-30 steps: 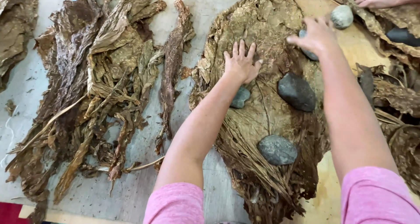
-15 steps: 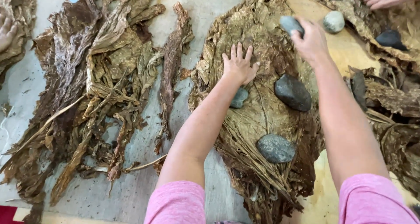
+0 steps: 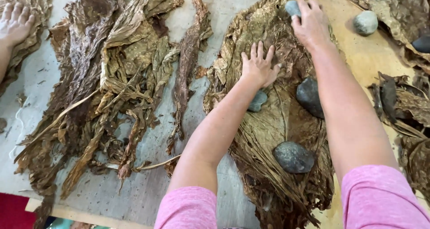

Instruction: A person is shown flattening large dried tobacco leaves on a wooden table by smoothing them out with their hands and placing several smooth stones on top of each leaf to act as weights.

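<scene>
we see the left hand (image 3: 258, 65) lying flat with fingers spread on the big flattened stack of dried tobacco leaves (image 3: 268, 121), pressing its upper middle and gripping nothing. the right hand (image 3: 311, 23) sits further up the same stack, near its top edge, with fingers curled over a small grey stone (image 3: 292, 8); it looks like a grip, though most of the stone is hidden under the fingers, so how firm it is we cannot tell. the stone touches the leaves or rests just above them.

three more stones weigh the stack down: a small grey-green stone (image 3: 257, 101) just below the left wrist, a dark stone (image 3: 309, 97) beside the right forearm, and a larger grey stone (image 3: 293, 157) lower down between the two arms. both sleeves are pink.

to the left, on the pale worktable (image 3: 148, 188), lies a loose heap of crumpled leaves (image 3: 107, 77), with one long twisted leaf (image 3: 188, 63) between heap and stack. at the far left another person's hand (image 3: 15, 23) rests on more leaves. at the upper right a pale round stone (image 3: 365, 22) sits on bare yellowish wood.
</scene>
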